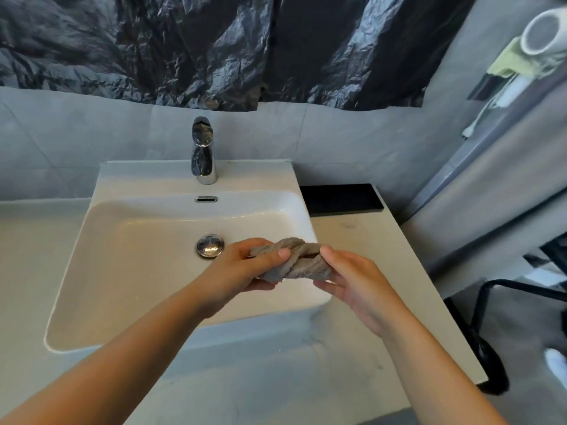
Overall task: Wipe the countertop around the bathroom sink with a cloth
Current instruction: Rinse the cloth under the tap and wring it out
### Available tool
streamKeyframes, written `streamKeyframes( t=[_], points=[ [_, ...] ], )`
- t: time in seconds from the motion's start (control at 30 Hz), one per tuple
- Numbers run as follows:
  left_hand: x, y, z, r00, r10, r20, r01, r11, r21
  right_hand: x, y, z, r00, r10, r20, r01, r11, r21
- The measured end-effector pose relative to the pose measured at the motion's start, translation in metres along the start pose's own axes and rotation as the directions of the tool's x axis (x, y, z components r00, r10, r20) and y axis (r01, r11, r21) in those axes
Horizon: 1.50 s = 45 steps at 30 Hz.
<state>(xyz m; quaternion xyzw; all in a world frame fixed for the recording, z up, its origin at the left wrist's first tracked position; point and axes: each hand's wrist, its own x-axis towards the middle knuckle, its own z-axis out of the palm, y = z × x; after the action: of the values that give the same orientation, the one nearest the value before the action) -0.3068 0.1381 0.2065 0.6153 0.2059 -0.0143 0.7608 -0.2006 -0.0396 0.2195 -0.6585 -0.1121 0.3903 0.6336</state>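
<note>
Tightly, both hands (245, 268) around twisted cloth (302, 259)

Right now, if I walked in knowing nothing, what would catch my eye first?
Two bare hands twist a grey cloth over the right side of the white sink, left hand and right hand gripping opposite ends. Behind them a chrome faucet stands at the basin's back edge, and crinkled black plastic sheeting covers the wall above.

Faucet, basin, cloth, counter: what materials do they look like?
Faucet: polished chromed metal, mirror reflections.
Basin: glossy white ceramic, likely; smooth rounded walls with soft highlights.
Cloth: grey terry or microfibre, fuzzy nap; twisted between left hand and right hand.
Counter: matte pale stone or composite; cannot tell which.
</note>
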Motion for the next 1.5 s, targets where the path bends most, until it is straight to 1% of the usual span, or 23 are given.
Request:
streamKeyframes(
  t=[0.1, 0.2, 0.23, 0.3, 0.37, 0.43, 0.5, 0.57, 0.6, 0.67, 0.73, 0.8, 0.87, 0.93, 1.0, 1.1, 1.2, 1.27, 1.3, 1.37, 1.4, 1.43, 1.5],
  points=[
    [0.000, 0.004, 0.010, 0.999, -0.028, 0.040, 0.029, 0.999, -0.026, -0.012, -0.001, -0.010, 0.993, -0.115, -0.034, 0.118, 0.987, 0.105],
    [0.002, 0.008, 0.021, 0.981, -0.150, 0.125, 0.165, 0.979, -0.117, -0.014, -0.004, -0.025, 0.977, -0.211, -0.037, 0.214, 0.965, 0.151],
    [0.005, 0.009, 0.025, 0.976, -0.179, 0.126, 0.194, 0.974, -0.119, -0.014, -0.006, -0.031, 0.972, -0.232, -0.030, 0.234, 0.959, 0.162],
    [0.014, 0.008, 0.034, 0.979, -0.187, 0.081, 0.196, 0.972, -0.131, -0.013, -0.011, -0.043, 0.972, -0.233, 0.024, 0.223, 0.950, 0.218],
    [0.028, 0.009, 0.047, 0.990, -0.139, 0.002, 0.138, 0.980, -0.143, -0.008, -0.014, -0.055, 0.986, -0.154, 0.058, 0.132, 0.950, 0.283],
    [0.045, 0.009, 0.063, 0.996, -0.070, -0.058, 0.063, 0.993, -0.103, 0.003, -0.016, -0.071, 1.000, 0.020, 0.020, -0.026, 0.939, 0.344],
    [0.065, 0.010, 0.082, 0.996, -0.010, -0.090, 0.005, 0.999, -0.048, 0.018, -0.017, -0.093, 0.980, 0.201, 0.011, -0.191, 0.912, 0.362],
    [0.087, 0.011, 0.102, 0.991, 0.025, -0.131, -0.022, 1.000, 0.021, 0.035, -0.020, -0.121, 0.963, 0.266, 0.048, -0.265, 0.894, 0.361],
    [0.100, 0.010, 0.111, 0.985, 0.032, -0.172, -0.022, 0.998, 0.058, 0.043, -0.023, -0.136, 0.964, 0.258, 0.056, -0.261, 0.898, 0.355],
    [0.125, 0.009, 0.128, 0.969, 0.029, -0.246, 0.003, 0.992, 0.126, 0.061, -0.028, -0.168, 0.983, 0.171, 0.060, -0.181, 0.931, 0.317],
    [0.149, 0.009, 0.144, 0.971, 0.003, -0.240, 0.040, 0.984, 0.172, 0.081, -0.033, -0.198, 0.997, 0.073, 0.033, -0.079, 0.960, 0.270],
    [0.178, 0.010, 0.161, 0.979, -0.045, -0.200, 0.089, 0.973, 0.213, 0.103, -0.036, -0.228, 1.000, 0.021, 0.007, -0.022, 0.969, 0.244],
    [0.199, 0.008, 0.172, 0.981, -0.084, -0.174, 0.117, 0.975, 0.187, 0.120, -0.039, -0.243, 1.000, -0.004, -0.020, 0.009, 0.968, 0.252],
    [0.229, 0.002, 0.186, 0.969, -0.107, -0.222, 0.142, 0.979, 0.147, 0.141, -0.041, -0.262, 1.000, -0.017, -0.017, 0.021, 0.970, 0.244],
    [0.257, -0.003, 0.194, 0.946, -0.083, -0.312, 0.145, 0.972, 0.182, 0.164, -0.041, -0.276, 0.999, -0.041, 0.000, 0.040, 0.979, 0.199],
    [0.293, -0.008, 0.196, 0.902, 0.042, -0.430, 0.125, 0.927, 0.354, 0.198, -0.039, -0.294, 0.999, -0.036, -0.013, 0.037, 0.998, 0.058],
    [0.328, -0.010, 0.191, 0.873, 0.116, -0.474, 0.106, 0.903, 0.416, 0.239, -0.031, -0.311, 0.998, 0.030, -0.057, -0.033, 0.998, -0.046],
    [0.353, -0.011, 0.189, 0.874, 0.063, -0.482, 0.147, 0.911, 0.386, 0.267, -0.021, -0.319, 0.993, 0.073, -0.094, -0.082, 0.992, -0.097],
    [0.365, -0.011, 0.188, 0.878, 0.019, -0.479, 0.178, 0.914, 0.364, 0.280, -0.016, -0.322, 0.990, 0.101, -0.097, -0.109, 0.991, -0.082],
    [0.389, -0.012, 0.185, 0.879, -0.090, -0.469, 0.266, 0.908, 0.324, 0.303, -0.006, -0.326, 0.984, 0.151, -0.099, -0.148, 0.988, 0.036],
    [0.400, -0.014, 0.182, 0.876, -0.141, -0.462, 0.307, 0.901, 0.308, 0.315, -0.001, -0.329, 0.980, 0.153, -0.127, -0.147, 0.987, 0.057],
    [0.411, -0.017, 0.179, 0.872, -0.181, -0.455, 0.334, 0.900, 0.282, 0.328, 0.006, -0.333, 0.977, 0.129, -0.172, -0.127, 0.992, 0.021],
    [0.432, -0.025, 0.173, 0.851, -0.217, -0.478, 0.352, 0.912, 0.212, 0.353, 0.017, -0.341, 0.972, 0.044, -0.229, -0.075, 0.989, -0.129]
  ],
)
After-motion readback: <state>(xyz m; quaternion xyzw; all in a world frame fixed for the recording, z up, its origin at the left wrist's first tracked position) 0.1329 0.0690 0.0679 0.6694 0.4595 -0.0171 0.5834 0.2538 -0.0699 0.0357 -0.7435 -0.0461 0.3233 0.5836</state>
